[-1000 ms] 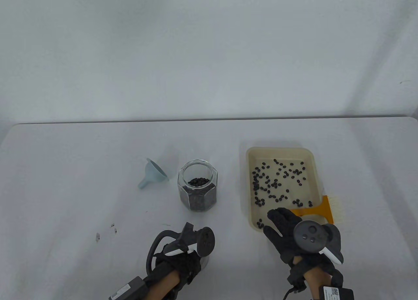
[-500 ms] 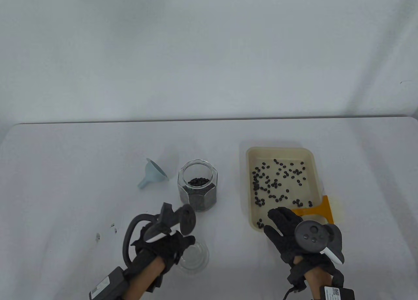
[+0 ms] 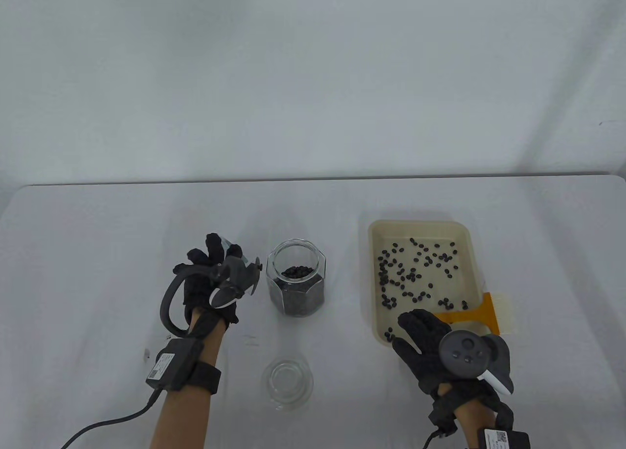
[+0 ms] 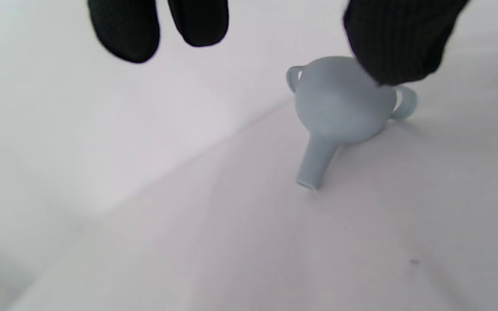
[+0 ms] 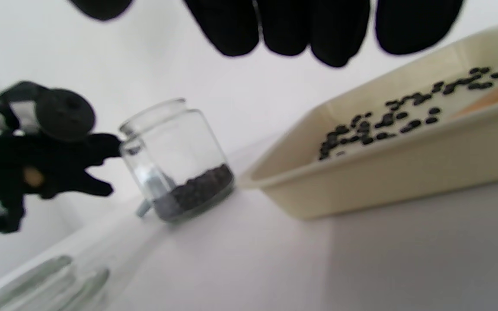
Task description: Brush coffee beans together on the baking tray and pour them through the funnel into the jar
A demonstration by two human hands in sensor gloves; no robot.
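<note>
The cream baking tray [image 3: 374, 317] holds scattered dark coffee beans [image 3: 415, 273]. An orange brush [image 3: 481, 314] lies across its near right rim. The open glass jar [image 3: 296, 285], partly filled with beans, stands left of the tray. My left hand [image 3: 215, 258] hovers with spread fingers over the pale blue funnel [image 4: 339, 108], which lies on its side with the spout towards the wrist. The thumb [image 4: 396, 43] is at the funnel's bowl; I cannot tell whether it touches. My right hand [image 3: 411, 329] lies flat at the tray's near corner, fingers straight, holding nothing.
A glass lid [image 3: 288, 383] lies on the white table in front of the jar. Small dark specks [image 3: 146, 355] mark the table at the near left. The table's far edge meets a white wall.
My left hand left the glass lid on the table near the front and moved away and left to above the funnel. My right hand stayed put.
</note>
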